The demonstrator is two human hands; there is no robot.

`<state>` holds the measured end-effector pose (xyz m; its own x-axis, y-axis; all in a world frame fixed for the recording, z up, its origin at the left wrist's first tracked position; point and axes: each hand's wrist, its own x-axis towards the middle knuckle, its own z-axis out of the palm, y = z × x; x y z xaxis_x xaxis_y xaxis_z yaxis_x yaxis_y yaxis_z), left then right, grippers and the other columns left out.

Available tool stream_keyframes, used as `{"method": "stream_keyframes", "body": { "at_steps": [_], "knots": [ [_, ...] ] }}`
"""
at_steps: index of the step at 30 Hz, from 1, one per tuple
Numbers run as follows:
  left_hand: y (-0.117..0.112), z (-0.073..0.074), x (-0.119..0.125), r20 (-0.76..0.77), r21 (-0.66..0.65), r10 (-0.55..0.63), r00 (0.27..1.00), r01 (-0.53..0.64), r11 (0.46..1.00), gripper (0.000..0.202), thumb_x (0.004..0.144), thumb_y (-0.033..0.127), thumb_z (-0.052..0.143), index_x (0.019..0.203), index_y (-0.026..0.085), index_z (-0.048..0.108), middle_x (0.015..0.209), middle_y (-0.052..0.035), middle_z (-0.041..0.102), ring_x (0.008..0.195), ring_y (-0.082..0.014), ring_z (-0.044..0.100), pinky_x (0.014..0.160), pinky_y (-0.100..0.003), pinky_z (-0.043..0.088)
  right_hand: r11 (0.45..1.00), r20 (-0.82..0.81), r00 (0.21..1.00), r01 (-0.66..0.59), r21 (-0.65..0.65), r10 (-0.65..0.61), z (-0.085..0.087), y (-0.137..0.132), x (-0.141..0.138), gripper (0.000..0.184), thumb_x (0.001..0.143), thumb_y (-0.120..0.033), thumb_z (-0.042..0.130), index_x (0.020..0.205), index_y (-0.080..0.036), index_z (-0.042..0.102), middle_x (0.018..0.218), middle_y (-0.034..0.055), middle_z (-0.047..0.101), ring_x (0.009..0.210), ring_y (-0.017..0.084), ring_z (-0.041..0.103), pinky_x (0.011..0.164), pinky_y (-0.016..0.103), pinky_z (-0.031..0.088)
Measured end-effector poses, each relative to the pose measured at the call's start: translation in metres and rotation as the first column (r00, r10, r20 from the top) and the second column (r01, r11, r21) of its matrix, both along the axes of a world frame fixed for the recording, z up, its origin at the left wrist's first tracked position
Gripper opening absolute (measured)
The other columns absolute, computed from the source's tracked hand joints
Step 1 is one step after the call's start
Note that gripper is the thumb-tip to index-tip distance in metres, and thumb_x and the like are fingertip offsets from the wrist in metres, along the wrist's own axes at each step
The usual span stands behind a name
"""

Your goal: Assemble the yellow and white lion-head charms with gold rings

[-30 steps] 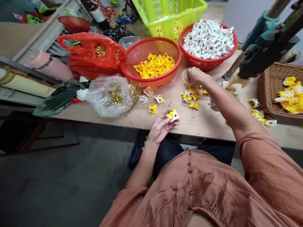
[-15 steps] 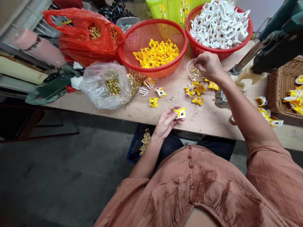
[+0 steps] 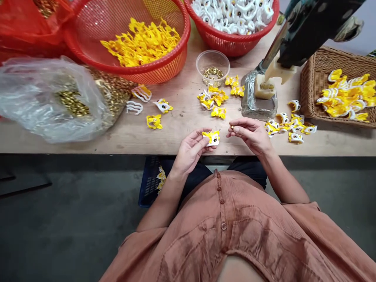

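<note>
Near the table's front edge, my left hand point(image 3: 190, 150) is closed on a yellow-and-white plastic toy head piece point(image 3: 212, 138) with a dark eye. To its right, my right hand point(image 3: 249, 135) pinches a tiny gold metal eyelet point(image 3: 232, 127) between thumb and fingertips, apart from the toy piece. Beyond the hands, a clear round tub point(image 3: 212, 58) holds more small gold eyelets. Several yellow and white pieces point(image 3: 217, 112) lie just in front of that tub. Other loose pieces point(image 3: 154, 122) are spread to the left of my hands.
Two red baskets stand at the back, one with yellow parts point(image 3: 143, 43), one with white parts point(image 3: 232, 15). A press point(image 3: 266, 88) stands right of the tub. Finished-looking pieces point(image 3: 295, 138) lie before a wicker basket point(image 3: 307, 92). A clear bag point(image 3: 29, 117) sits left.
My right hand has come back from the tub toward my left hand, now pinching a gold eyelet. My left hand still holds the toy head piece. The view has shifted right.
</note>
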<state>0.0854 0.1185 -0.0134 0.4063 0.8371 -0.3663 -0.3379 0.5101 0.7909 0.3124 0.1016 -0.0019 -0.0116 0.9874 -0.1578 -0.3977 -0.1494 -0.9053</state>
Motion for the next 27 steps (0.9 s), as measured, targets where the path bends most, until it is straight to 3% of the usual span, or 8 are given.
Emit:
{"method": "stream_keyframes", "body": {
  "at_steps": [6,16,19,24,27],
  "knots": [
    [-0.004,-0.002,0.011,-0.021,0.01,-0.014,1.0,0.015,1.0,0.04,0.08,0.032,0.091,0.114,0.016,0.077,0.097,-0.0056,0.079,0.071,-0.0108,0.071,0.058,-0.016,0.052,1.0,0.001,1.0,0.017,0.023,-0.017,-0.005,-0.008,0.006,0.033,0.076,-0.04,0.094,0.096,-0.021,0.075,0.086,-0.0012,0.078,0.079,0.014,0.078,0.081,0.029,0.068],
    [-0.005,-0.001,0.02,-0.05,0.0,0.01,0.999,-0.01,1.0,0.038,0.079,0.03,0.092,0.111,0.017,0.077,0.128,-0.0096,0.076,0.098,-0.0181,0.075,0.08,-0.024,0.063,0.971,0.199,0.967,0.117,0.207,-0.159,-0.013,-0.009,0.003,0.022,0.083,-0.044,0.088,0.093,-0.026,0.08,0.092,0.0003,0.076,0.081,0.015,0.075,0.082,0.034,0.068],
    [-0.005,-0.005,0.022,-0.048,-0.004,0.005,0.999,-0.005,1.0,0.039,0.078,0.03,0.092,0.112,0.018,0.076,0.125,-0.0089,0.077,0.1,-0.0187,0.075,0.082,-0.025,0.064,0.973,0.219,0.96,0.136,0.184,-0.176,-0.016,-0.009,0.002,0.023,0.083,-0.045,0.088,0.096,-0.027,0.082,0.09,0.0001,0.076,0.081,0.016,0.075,0.081,0.034,0.068],
    [-0.004,-0.01,0.025,-0.018,-0.005,0.01,1.0,-0.01,1.0,0.039,0.077,0.031,0.094,0.111,0.019,0.077,0.113,-0.0061,0.079,0.096,-0.0165,0.076,0.079,-0.023,0.064,0.979,0.115,0.976,0.171,0.108,-0.183,-0.024,-0.008,0.002,0.022,0.081,-0.042,0.09,0.091,-0.026,0.08,0.076,-0.0034,0.074,0.072,0.013,0.075,0.073,0.028,0.065],
    [-0.003,-0.01,0.026,-0.018,-0.007,0.014,1.0,-0.015,1.0,0.039,0.076,0.03,0.094,0.11,0.019,0.078,0.115,-0.0059,0.078,0.095,-0.016,0.076,0.078,-0.022,0.065,0.982,0.069,0.981,0.174,0.077,-0.179,-0.025,-0.009,0.003,0.023,0.082,-0.045,0.089,0.095,-0.027,0.082,0.081,-0.0034,0.076,0.073,0.012,0.076,0.075,0.027,0.065]
  ]
}}
